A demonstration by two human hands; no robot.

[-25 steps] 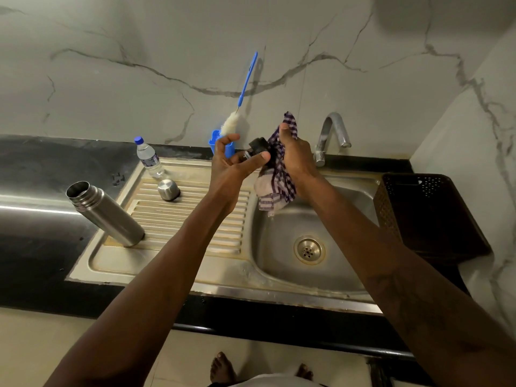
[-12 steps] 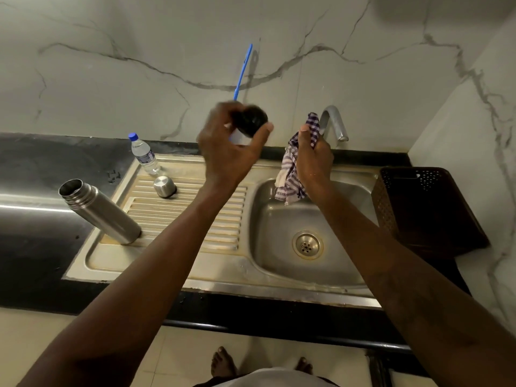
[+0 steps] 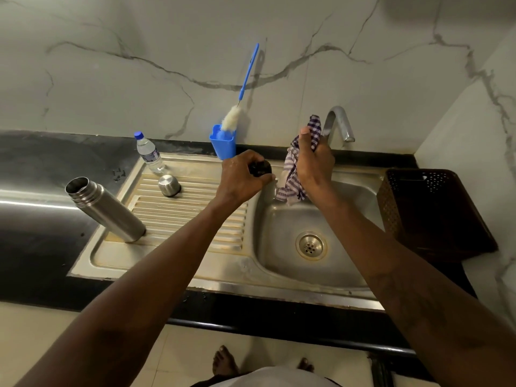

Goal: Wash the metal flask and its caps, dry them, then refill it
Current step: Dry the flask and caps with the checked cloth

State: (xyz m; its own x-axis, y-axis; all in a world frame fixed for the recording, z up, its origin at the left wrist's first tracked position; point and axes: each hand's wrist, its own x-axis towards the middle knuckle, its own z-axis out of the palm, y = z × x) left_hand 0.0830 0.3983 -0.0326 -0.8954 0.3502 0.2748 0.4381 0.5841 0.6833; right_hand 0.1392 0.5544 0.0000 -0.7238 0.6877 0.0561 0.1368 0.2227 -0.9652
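The metal flask [image 3: 104, 208] stands open, without a cap, at the left end of the steel draining board [image 3: 178, 219]. A steel cup-shaped cap [image 3: 169, 185] sits upside down on the board behind it. My left hand [image 3: 243, 177] grips the black inner cap [image 3: 260, 168] just above the board's right end. My right hand [image 3: 314, 160] holds a purple checked cloth [image 3: 293, 177] over the sink basin [image 3: 282, 227], below the tap [image 3: 339, 122]. The two hands are a little apart.
A small plastic water bottle [image 3: 149, 153] stands at the back of the board. A blue holder [image 3: 223, 143] with a bottle brush [image 3: 243, 90] leans on the wall. A dark perforated basket [image 3: 432, 210] stands right of the basin. Black countertop [image 3: 36, 191] lies left.
My left hand pulled the black cap away from the cloth, lifted it, then lowered it toward the draining board. My right hand kept the cloth over the basin.
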